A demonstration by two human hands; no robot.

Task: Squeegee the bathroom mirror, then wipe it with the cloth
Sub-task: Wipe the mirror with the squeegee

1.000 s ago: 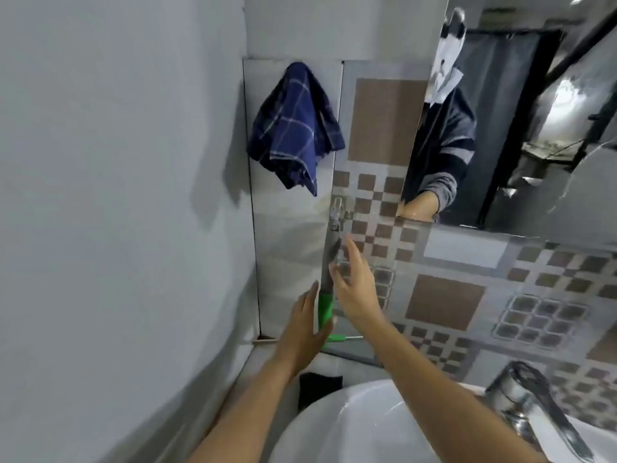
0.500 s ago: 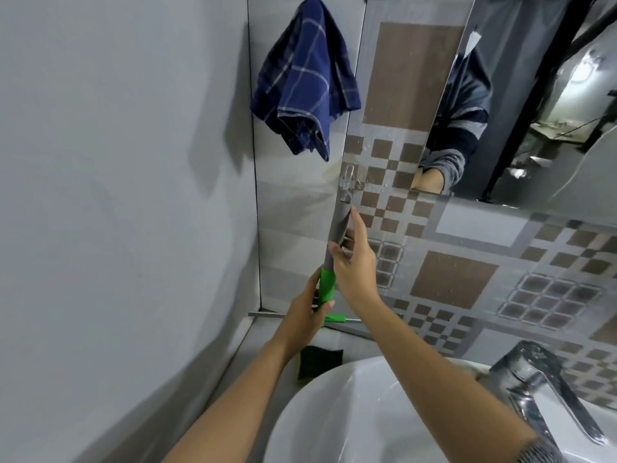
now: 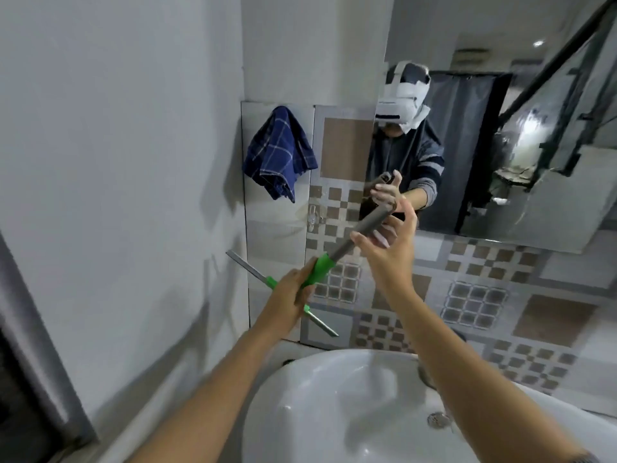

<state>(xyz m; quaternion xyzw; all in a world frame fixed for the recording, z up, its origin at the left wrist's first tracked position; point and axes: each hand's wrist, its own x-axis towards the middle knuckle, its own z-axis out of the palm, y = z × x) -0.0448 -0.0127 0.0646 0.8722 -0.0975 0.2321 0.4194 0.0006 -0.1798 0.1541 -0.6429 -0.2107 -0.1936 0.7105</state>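
Left hand [image 3: 289, 297] grips the green-and-grey long-handled squeegee [image 3: 347, 245], tilted, handle up-right toward the mirror [image 3: 500, 145]; right hand [image 3: 389, 248] looks half-open around it.

forearms bare | right sleeve [image 3: 589, 458] grey, pushed up | reflection: dark sweater, pale stripes

The long-handled squeegee [image 3: 337, 253] has a grey metal shaft, a bright green plastic grip and green blade mounts; the hanging woven cloth [image 3: 279, 152] is navy blue with a pale grid check; the glazed wall tiles [image 3: 474, 295] carry brown and grey checkerboard squares; the round ceramic basin [image 3: 334, 412] is plain white.
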